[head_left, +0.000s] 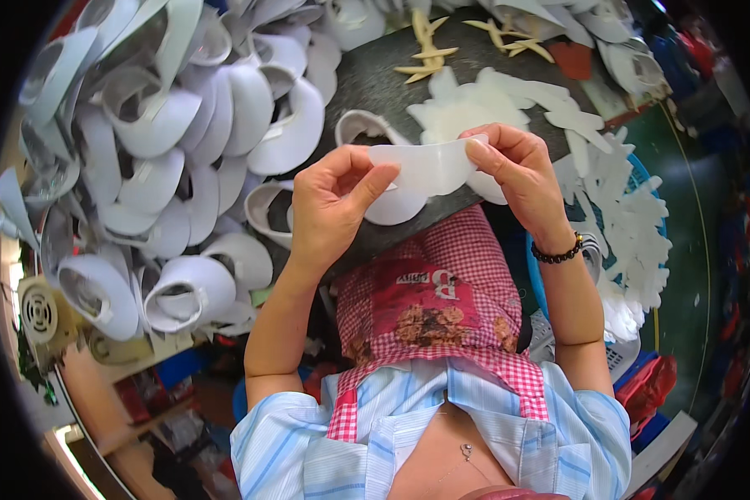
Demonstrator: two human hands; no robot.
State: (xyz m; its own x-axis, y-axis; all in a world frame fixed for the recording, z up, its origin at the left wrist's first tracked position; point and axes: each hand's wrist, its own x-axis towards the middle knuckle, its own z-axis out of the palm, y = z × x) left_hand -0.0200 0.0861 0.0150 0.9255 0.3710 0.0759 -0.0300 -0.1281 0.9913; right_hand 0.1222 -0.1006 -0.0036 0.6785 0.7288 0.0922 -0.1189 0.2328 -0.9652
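Observation:
A curved strip of translucent white plastic (pixel 435 167) is stretched between my hands above the dark table (pixel 371 71). Its left end is pinched between the thumb and fingers of my left hand (pixel 329 196). At the other end, my right hand (pixel 521 171), with a dark bead bracelet at the wrist, grips it the same way. Just under the strip lies a white visor-shaped piece (pixel 394 210), partly covered by it. Another ring-shaped white visor (pixel 268 212) rests beside my left wrist. Beyond my hands is a heap of flat white plastic pieces (pixel 475 104).
Many white visors (pixel 162 117) are piled high along the left and far side. Several pale yellow star-shaped pieces (pixel 427 50) lie at the table's far part. At my right, a blue basket (pixel 660 208) overflows with white cut pieces (pixel 621 208). A red bag (pixel 648 392) sits lower right.

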